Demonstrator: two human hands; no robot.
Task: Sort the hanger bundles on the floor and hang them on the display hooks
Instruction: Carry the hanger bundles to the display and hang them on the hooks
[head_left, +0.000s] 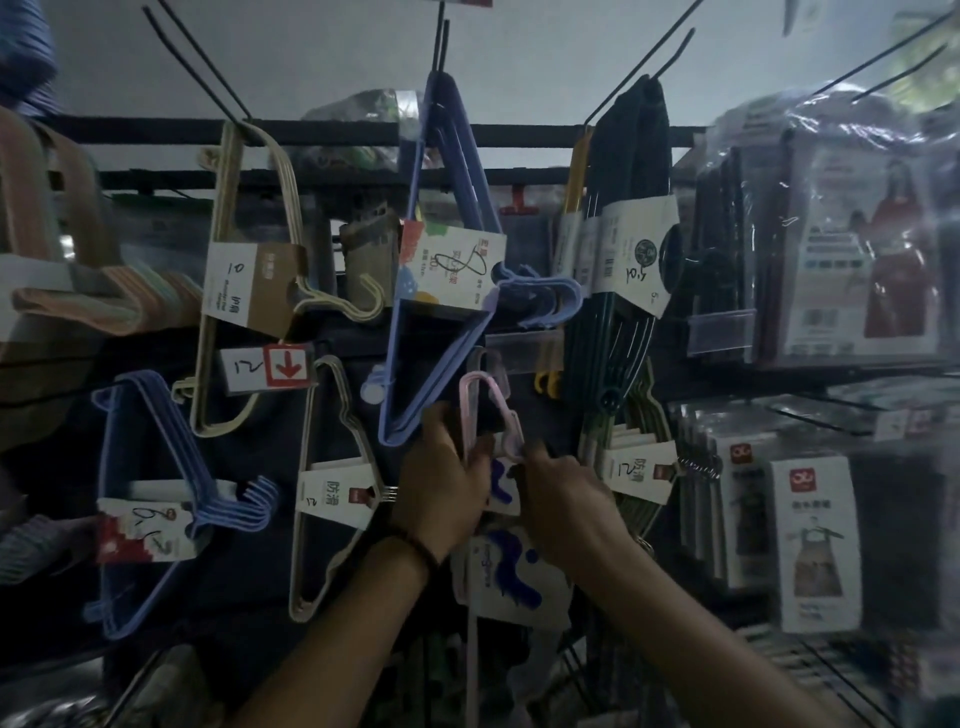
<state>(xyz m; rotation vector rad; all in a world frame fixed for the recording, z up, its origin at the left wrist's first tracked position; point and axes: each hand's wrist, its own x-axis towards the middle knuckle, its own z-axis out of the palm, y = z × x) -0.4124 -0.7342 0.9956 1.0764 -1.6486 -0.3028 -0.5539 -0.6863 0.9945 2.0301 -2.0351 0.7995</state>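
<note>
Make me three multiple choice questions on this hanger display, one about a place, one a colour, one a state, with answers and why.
1. Where is the red arrow tag relative to the cream bundle's card?
A) above it
B) just below it
C) far to its right

2. What colour is the hanger bundle held in both hands?
A) pink
B) yellow
C) black

3. What is the left hand doing?
A) hanging open
B) pressing flat on a shelf
C) gripping the held bundle

Answers:
1 B, the tag sits right under that card.
2 A, its wire loops read pale pink.
3 C, its fingers curl round the bundle, and the right hand pinches it too.
</note>
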